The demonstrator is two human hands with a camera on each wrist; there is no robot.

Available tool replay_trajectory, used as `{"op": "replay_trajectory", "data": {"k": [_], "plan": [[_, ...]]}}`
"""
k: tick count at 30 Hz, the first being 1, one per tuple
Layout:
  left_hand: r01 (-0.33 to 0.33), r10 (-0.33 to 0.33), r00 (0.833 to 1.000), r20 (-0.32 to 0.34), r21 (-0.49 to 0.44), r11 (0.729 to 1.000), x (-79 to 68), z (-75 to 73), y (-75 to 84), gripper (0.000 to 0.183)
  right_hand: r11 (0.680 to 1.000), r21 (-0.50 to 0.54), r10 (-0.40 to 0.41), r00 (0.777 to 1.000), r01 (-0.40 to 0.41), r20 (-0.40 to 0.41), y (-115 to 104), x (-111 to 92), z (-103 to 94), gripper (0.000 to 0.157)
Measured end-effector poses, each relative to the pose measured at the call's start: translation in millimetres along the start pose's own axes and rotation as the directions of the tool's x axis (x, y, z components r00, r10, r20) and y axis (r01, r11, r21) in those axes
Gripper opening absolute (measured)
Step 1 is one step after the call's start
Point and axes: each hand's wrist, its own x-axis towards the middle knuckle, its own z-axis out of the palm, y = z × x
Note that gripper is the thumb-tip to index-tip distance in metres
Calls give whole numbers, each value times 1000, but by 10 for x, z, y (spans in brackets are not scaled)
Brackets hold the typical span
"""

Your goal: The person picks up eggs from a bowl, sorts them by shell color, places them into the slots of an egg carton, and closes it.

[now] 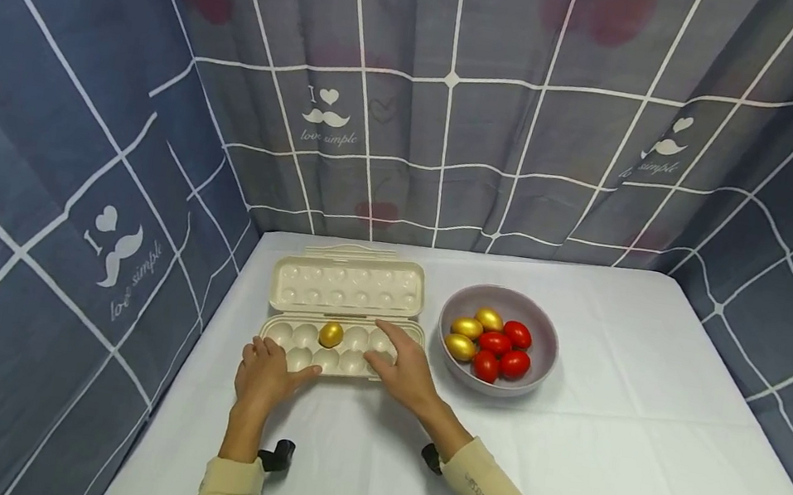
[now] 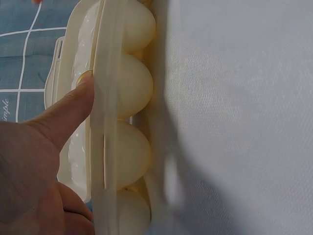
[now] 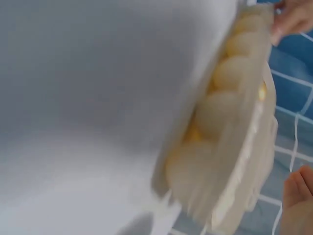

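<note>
A cream plastic egg carton (image 1: 351,365) lies open on the table, its lid (image 1: 348,285) folded back. One gold egg (image 1: 331,335) sits in a back-row cup. My left hand (image 1: 264,376) grips the carton's left end, with the thumb (image 2: 73,105) on the front rim and the other fingers bent around the side. Over the right end of the carton is my right hand (image 1: 408,373), thumb and index finger spread apart and nothing between them. The right wrist view is blurred and shows only part of that hand (image 3: 298,200).
Right of the carton stands a mauve bowl (image 1: 544,355) holding gold eggs (image 1: 460,347) and several red eggs (image 1: 515,364). A white cloth covers the table (image 1: 626,445). Grey-blue checked curtains (image 1: 485,142) hang behind it and on both sides.
</note>
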Motion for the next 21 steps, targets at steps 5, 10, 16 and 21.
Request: {"op": "replay_trajectory", "data": {"k": [5, 10, 16, 21], "plan": [[9, -8, 1000, 19, -18, 1000, 4, 16, -25, 116, 999, 33, 28, 998, -27, -51, 52, -97, -379, 55], [12, -12, 1000, 19, -17, 1000, 13, 17, -12, 115, 996, -4, 86, 988, -87, -129, 134, -125, -826, 50], [10, -10, 1000, 22, -17, 1000, 15, 6, 31, 116, 982, -13, 184, 966, -189, -180, 230, -194, -1269, 47], [22, -21, 1000, 19, -10, 1000, -2, 3, 9, 115, 966, 70, 254, 962, -248, -100, 334, -268, -1416, 47]]}}
